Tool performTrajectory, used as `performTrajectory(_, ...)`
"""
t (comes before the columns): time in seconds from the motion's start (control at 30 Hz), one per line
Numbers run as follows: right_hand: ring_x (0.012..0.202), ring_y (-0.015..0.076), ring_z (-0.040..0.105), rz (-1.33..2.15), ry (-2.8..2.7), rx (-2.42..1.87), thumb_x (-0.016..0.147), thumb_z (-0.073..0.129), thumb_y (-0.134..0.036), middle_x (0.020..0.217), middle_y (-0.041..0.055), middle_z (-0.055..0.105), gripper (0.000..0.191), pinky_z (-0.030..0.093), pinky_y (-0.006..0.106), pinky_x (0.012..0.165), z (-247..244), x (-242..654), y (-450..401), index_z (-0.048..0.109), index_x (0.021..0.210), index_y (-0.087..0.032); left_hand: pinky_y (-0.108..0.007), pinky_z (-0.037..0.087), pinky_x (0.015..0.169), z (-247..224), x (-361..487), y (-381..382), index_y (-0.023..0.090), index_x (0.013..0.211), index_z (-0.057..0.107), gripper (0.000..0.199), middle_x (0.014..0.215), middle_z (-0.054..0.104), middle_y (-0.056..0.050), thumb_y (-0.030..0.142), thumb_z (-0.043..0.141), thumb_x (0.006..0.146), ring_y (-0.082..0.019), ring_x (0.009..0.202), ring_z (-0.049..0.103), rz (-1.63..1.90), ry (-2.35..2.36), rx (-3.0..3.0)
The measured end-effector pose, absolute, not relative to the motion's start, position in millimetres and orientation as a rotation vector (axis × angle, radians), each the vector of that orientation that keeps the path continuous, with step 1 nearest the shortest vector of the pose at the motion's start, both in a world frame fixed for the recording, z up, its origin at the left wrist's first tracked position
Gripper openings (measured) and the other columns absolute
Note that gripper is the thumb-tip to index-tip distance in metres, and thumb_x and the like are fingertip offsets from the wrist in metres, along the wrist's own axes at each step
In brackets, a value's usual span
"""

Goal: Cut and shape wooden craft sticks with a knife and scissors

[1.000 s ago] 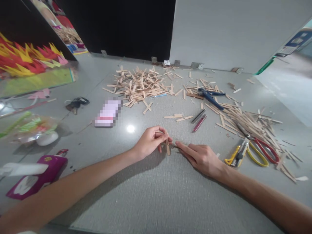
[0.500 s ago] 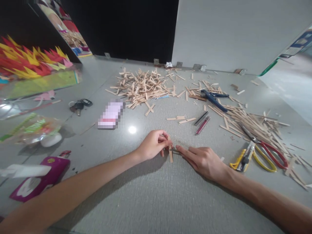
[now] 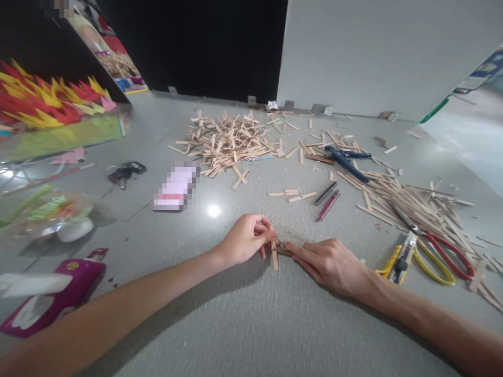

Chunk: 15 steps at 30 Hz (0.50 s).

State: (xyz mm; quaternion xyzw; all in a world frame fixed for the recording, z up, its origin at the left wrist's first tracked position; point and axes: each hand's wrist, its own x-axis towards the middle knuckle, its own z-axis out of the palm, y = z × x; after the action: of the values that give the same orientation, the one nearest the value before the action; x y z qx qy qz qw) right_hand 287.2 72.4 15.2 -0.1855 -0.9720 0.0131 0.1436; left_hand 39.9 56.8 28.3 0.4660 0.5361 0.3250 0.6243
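Wooden stick pinched, narrow strip across it

Wooden stick (image 3: 275, 261) is best kept steady by the left hand (image 3: 243, 240), with light pressure, as thin wood could split. Narrow strip (image 3: 284, 252) should be held level at the crossing. Stick is held by left thumb and fingers, closed on its far end; strip is touched by right hand (image 3: 328, 259), fingers nearly straight; grip or press, cannot tell. Stick: pale, flat, slim, near-middle of table (image 3: 204, 330), near end rounded, slightly slanted.

Black panel (image 3: 196, 47) beside pale grey panel (image 3: 377, 57); grey tabletop (image 3: 220, 324) reflecting round light spot (image 3: 213, 210).
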Motion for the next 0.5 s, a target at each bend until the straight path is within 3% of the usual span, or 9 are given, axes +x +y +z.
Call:
performTrajectory(0.17,0.047,0.0118,0.051,0.014,-2.806,-0.508,0.121,0.027,-0.027,0.064,-0.0023,0.064,0.047,0.03,0.032,0.051,16.9,286.9,71.8,0.068,0.138,-0.011,-0.019,0.051,0.045,25.3,39.4,55.7,0.018,0.076,0.059,0.022,0.071,0.076,-0.003,0.016,0.067,0.097,-0.01,0.047,0.063,0.781,1.213,1.079)
performTrajectory(0.33,0.048,0.0124,0.05,-0.027,-2.843,-0.435,0.119,0.032,-0.023,0.065,-0.0016,0.064,0.043,0.028,0.032,0.051,14.9,289.1,70.3,0.069,0.138,-0.012,-0.021,0.054,0.049,18.9,33.3,58.6,0.018,0.078,0.058,0.028,0.078,0.079,-0.006,0.031,0.077,0.094,-0.014,0.057,0.07,0.856,1.174,1.128)
performTrajectory(0.5,0.05,0.0113,0.054,0.047,-2.755,-0.524,0.119,0.038,-0.025,0.067,-0.002,0.067,0.041,0.035,0.029,0.052,9.0,290.3,70.6,0.072,0.138,-0.014,-0.022,0.055,0.049,15.7,30.9,59.2,0.018,0.081,0.059,0.031,0.079,0.078,-0.007,0.038,0.079,0.093,-0.014,0.058,0.07,0.841,1.153,1.142)
